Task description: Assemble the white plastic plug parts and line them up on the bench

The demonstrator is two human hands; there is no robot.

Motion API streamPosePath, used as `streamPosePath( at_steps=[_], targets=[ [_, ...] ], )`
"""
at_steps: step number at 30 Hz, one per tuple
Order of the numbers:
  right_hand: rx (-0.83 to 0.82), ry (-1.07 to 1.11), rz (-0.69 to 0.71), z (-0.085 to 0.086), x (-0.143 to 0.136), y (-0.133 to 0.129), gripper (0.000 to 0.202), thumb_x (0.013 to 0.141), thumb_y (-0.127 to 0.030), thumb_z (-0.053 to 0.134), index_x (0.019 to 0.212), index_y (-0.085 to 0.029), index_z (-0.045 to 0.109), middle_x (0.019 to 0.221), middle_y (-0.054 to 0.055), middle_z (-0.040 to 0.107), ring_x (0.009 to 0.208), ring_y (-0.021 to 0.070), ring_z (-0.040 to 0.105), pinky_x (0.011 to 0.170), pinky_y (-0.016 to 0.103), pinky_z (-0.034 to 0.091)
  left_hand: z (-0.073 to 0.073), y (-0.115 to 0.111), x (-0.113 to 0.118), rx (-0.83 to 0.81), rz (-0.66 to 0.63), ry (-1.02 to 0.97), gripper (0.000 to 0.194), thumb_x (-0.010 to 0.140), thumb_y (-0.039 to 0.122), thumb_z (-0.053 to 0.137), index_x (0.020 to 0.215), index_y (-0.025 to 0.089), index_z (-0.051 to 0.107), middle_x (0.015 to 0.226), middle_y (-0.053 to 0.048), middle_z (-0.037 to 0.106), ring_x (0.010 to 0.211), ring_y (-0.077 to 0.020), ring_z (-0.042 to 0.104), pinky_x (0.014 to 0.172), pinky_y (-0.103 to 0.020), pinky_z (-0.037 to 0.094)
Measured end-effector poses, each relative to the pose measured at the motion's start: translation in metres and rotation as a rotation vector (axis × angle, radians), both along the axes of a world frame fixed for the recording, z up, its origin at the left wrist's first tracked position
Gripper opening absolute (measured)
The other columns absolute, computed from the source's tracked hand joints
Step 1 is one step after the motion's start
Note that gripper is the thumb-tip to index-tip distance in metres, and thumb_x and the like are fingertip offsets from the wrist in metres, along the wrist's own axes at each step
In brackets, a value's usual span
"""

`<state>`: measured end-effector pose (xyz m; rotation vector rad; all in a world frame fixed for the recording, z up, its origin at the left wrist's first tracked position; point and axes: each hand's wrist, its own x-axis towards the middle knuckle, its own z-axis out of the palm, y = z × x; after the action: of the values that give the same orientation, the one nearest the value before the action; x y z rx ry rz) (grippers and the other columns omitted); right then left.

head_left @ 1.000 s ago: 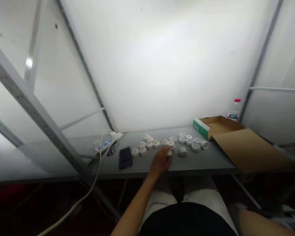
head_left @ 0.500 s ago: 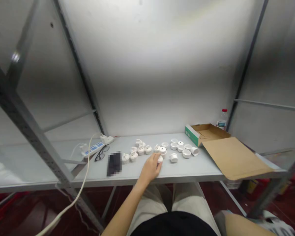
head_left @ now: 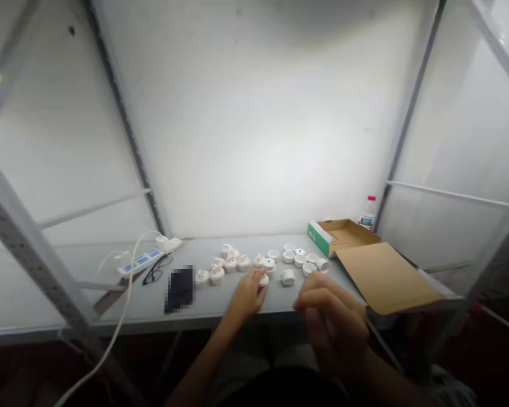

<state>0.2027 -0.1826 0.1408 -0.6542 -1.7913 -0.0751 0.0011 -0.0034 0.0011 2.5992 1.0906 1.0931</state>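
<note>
Presently, a white round piece (head_left: 263, 280) is held by the left hand (head_left: 246, 295), lying left of and beyond the curled right hand (head_left: 337, 316), whose grip cannot be judged.

Bottom centre of the frame, a black top (head_left: 286, 388) — rounded, deep in shadow — paler trousers (head_left: 237, 363) dim above; left hand (head_left: 245, 295) and right hand (head_left: 337, 316) both bare.

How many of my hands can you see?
2. Your left hand has its fingertips at a white piece on the table; your right hand is farther right, before the table's front edge.
</note>
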Motion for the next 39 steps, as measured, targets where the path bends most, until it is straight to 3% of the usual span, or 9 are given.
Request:
streamPosePath(
  at_steps=[3,7,9,12,15,18,23,29,39],
  targets=[
    [-0.307,-0.111,-0.194,-0.032,0.003,0.056,0.012,0.103,-0.028,0.054,0.105,-0.022,0.063,0.095,0.006,0.065,0.082,0.0224,0.066,0.074,0.034,0.054,-0.004,0.004,-0.001,-0.007,-0.009,-0.019,0.049,0.097,0.019,0.057,0.146,0.025,0.05,0.13,-0.012,0.065,0.118,-0.0295,0.065,0.106,-0.051,0.053],
    [-0.537,-0.242,-0.558,-0.098,0.01,0.118,0.049,0.096,-0.048,0.069,0.134,-0.018,0.061,0.123,0.018,0.06,0.112,0.0359,0.064,0.087,0.043,0.055,-0.007,0.008,-0.001,-0.041,-0.038,-0.048,0.048,0.099,0.02,0.055,0.146,0.025,0.048,0.135,-0.013,0.062,0.123,-0.0297,0.063,0.107,-0.051,0.053],
    [-0.611,-0.242,-0.592,-0.123,0.011,0.135,0.057,0.093,-0.051,0.073,0.138,-0.019,0.06,0.123,0.019,0.061,0.112,0.0378,0.063,0.091,0.046,0.054,-0.004,0.007,-0.001,-0.062,-0.057,-0.052,0.047,0.099,0.019,0.055,0.146,0.026,0.048,0.136,-0.012,0.061,0.125,-0.0289,0.061,0.109,-0.051,0.052],
    [-0.632,-0.176,-0.552,-0.144,0.01,0.148,0.043,0.094,-0.039,0.072,0.132,-0.02,0.064,0.113,0.016,0.065,0.109,0.0372,0.062,0.092,0.047,0.053,0.003,0.004,0.0,-0.08,-0.093,-0.035,0.047,0.098,0.015,0.053,0.144,0.027,0.052,0.132,-0.011,0.061,0.122,-0.0273,0.062,0.108,-0.048,0.052],
    [-0.599,-0.107,-0.424,-0.153,0.01,0.157,0.031,0.096,-0.026,0.063,0.127,-0.022,0.065,0.108,0.014,0.065,0.108,0.0341,0.063,0.097,0.048,0.052,0.008,0.002,0.001,-0.04,-0.106,0.002,0.051,0.096,0.012,0.054,0.145,0.028,0.055,0.13,-0.011,0.062,0.122,-0.0278,0.061,0.108,-0.048,0.052],
    [-0.57,-0.018,-0.273,-0.16,0.01,0.164,0.043,0.094,-0.021,0.059,0.136,-0.02,0.056,0.115,0.015,0.064,0.11,0.0328,0.064,0.1,0.05,0.053,0.006,0.004,0.0,0.005,-0.097,0.032,0.056,0.096,0.012,0.056,0.149,0.03,0.052,0.133,-0.011,0.062,0.124,-0.0292,0.06,0.109,-0.05,0.051],
    [-0.602,0.149,-0.012,-0.163,0.012,0.172,0.047,0.086,-0.031,0.069,0.129,-0.022,0.052,0.113,0.01,0.066,0.099,0.0275,0.071,0.079,0.039,0.063,-0.005,0.009,-0.002,0.019,-0.037,-0.022,0.058,0.093,0.016,0.062,0.148,0.024,0.046,0.135,-0.013,0.061,0.126,-0.0323,0.058,0.11,-0.055,0.05],
    [-0.697,0.205,0.294,-0.157,0.02,0.173,0.04,0.085,-0.041,0.077,0.118,-0.023,0.064,0.112,0.007,0.073,0.103,0.0242,0.073,0.086,0.038,0.064,0.003,0.008,0.001,-0.029,-0.131,0.012,0.045,0.09,0.008,0.06,0.131,0.025,0.058,0.131,-0.01,0.063,0.125,-0.0291,0.058,0.111,-0.05,0.05],
    [-0.751,0.27,0.38,-0.157,0.025,0.172,0.048,0.08,-0.043,0.086,0.121,-0.023,0.071,0.125,0.009,0.072,0.115,0.0274,0.071,0.1,0.044,0.06,-0.006,0.015,-0.001,-0.027,-0.131,0.035,0.059,0.092,0.012,0.059,0.149,0.024,0.046,0.142,-0.012,0.061,0.134,-0.03,0.058,0.116,-0.052,0.047]
  ],
)
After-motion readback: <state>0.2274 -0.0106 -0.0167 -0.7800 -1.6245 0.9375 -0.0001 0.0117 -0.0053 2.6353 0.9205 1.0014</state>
